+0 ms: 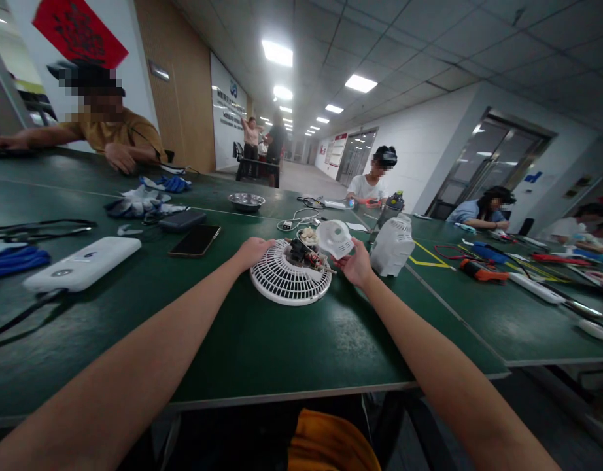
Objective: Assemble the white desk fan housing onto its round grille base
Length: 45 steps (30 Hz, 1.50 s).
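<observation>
A round white fan grille (292, 286) lies on the green table in front of me, with a motor and wiring (304, 254) exposed at its centre. My left hand (254, 252) grips the grille's left rim, its fingertips partly hidden. In my right hand (356, 265) is a white plastic motor cover (334, 238), tilted up beside the motor and held by its right edge. Just right of that hand stands a white vented fan base (394, 245), upright on the table.
To the left lie a white power bank (86, 263), a phone (195, 241) and gloves (143, 201). A metal bowl (246, 201) and white cable (301, 219) sit farther back. Behind the fan base stands a bottle (390, 208). An orange multimeter (482, 270) lies right; other people sit around.
</observation>
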Each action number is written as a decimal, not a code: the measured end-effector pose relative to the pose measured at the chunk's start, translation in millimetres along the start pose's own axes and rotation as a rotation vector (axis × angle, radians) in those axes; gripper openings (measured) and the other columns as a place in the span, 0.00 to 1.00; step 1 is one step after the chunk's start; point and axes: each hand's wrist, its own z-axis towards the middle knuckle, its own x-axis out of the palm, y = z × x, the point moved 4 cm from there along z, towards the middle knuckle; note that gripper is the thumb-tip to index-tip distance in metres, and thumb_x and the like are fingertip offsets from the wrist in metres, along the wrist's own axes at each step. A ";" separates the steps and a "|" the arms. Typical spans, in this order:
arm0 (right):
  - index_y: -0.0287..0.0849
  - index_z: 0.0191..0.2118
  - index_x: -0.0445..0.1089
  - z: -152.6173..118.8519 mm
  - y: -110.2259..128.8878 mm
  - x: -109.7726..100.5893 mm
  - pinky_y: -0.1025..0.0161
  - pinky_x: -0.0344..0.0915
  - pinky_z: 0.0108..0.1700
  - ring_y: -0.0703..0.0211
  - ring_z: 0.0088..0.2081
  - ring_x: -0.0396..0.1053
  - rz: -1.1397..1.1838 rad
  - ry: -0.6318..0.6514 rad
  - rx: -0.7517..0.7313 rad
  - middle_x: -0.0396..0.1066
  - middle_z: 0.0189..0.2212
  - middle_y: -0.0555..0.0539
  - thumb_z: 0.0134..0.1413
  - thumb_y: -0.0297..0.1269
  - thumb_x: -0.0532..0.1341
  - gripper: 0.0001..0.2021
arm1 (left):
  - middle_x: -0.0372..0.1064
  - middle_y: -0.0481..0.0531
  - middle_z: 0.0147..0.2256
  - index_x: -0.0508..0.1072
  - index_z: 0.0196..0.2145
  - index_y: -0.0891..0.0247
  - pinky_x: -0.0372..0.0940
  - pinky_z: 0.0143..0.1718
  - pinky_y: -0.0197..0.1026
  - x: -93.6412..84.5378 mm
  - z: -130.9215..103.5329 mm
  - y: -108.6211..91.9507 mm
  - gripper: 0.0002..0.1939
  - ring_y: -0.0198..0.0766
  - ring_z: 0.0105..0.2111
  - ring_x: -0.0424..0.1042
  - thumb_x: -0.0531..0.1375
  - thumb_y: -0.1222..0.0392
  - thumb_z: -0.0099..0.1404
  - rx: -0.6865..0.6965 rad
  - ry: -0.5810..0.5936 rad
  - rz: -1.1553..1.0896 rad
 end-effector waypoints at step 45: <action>0.49 0.70 0.47 -62.3 38.3 54.0 0.43 0.68 0.52 0.45 0.47 0.72 -0.830 0.392 -0.642 0.69 0.55 0.42 0.51 0.50 0.67 0.44 | 0.73 0.61 0.44 0.77 0.46 0.63 0.64 0.47 0.52 -1.6 -46.2 -80.0 0.33 0.57 0.48 0.70 0.66 0.38 0.49 0.552 0.194 0.124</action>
